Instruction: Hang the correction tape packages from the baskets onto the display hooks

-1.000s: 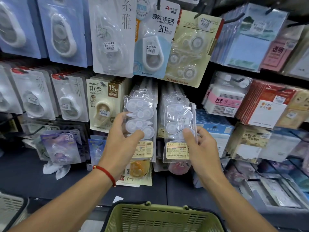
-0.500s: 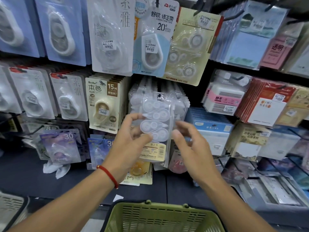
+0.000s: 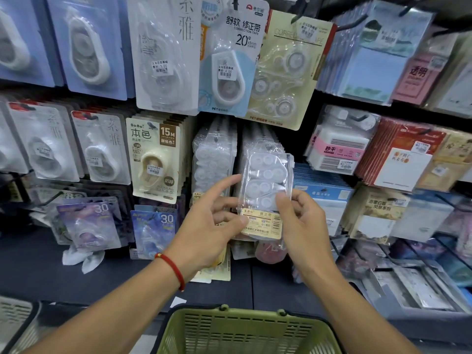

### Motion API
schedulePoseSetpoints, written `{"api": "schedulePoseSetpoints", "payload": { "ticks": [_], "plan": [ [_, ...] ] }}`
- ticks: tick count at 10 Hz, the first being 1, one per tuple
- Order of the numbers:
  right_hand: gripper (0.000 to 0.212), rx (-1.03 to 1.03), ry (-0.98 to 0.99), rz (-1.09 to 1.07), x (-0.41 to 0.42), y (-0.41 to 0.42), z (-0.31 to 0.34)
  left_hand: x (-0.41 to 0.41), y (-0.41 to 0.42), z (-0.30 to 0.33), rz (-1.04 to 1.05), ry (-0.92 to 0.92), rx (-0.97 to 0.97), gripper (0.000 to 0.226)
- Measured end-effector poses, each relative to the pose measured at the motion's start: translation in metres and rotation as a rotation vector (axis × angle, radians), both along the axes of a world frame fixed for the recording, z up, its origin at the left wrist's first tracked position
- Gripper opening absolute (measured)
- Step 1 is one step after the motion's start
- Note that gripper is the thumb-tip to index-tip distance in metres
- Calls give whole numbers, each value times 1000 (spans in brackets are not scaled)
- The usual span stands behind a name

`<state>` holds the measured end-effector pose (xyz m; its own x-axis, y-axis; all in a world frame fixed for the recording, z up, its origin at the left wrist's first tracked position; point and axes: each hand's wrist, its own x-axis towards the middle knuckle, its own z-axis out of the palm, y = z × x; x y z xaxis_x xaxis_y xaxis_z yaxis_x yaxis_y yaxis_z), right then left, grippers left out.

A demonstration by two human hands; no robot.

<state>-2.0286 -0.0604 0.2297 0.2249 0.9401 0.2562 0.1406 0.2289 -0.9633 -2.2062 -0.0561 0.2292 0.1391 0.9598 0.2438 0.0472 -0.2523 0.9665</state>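
We hold the clear plastic correction tape blister pack (image 3: 265,192) up: right hand (image 3: 304,223) grip pinches its right edge, left hand (image 3: 207,226) grip pinches its lower-left corner.

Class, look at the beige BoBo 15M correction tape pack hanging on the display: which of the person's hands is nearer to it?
Left. The left hand sits just below and right of the BoBo 15M pack; the right hand is farther right, beyond the clear package.
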Motion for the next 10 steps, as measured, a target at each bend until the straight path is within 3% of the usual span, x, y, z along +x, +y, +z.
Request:
{"api": "schedulePoseSetpoints", "payload": {
  "ticks": [2, 3, 4, 5, 6, 7, 8, 9, 10],
  "plan": [
    [17, 72, -58, -10, 7, 8, -2, 0, 5, -6, -2, -36, -21, 69],
    [30, 76, -278, -146, 9, 12, -10, -1, 11, -13, 16, 90, 42, 67],
    [47, 282, -760, -230, 7, 12, -18, -6, 18, -22, 213, 452, 261, 59],
    [54, 311, -1072, -67, 2, 20, -25, -14, 27, -27, 322, 685, 418, 62],
    [66, 199, -1316, 1, 1, 36, -30, -17, 38, -35, 286, 814, 379, 76],
    [73, 133, -1411, 1, 2, 45, -34, -23, 44, -42, 243, 873, 342, 87],
    [69, 163, -1317, 28, 2, 43, -35, -27, 44, -43, 214, 855, 340, 87],
    [54, 223, -1197, 11, 5, 32, -35, -28, 35, -34, 229, 744, 335, 73],
    [41, 187, -947, -42, 10, 11, -24, -36, 14, -17, 289, 593, 343, 53]
  ]
}}
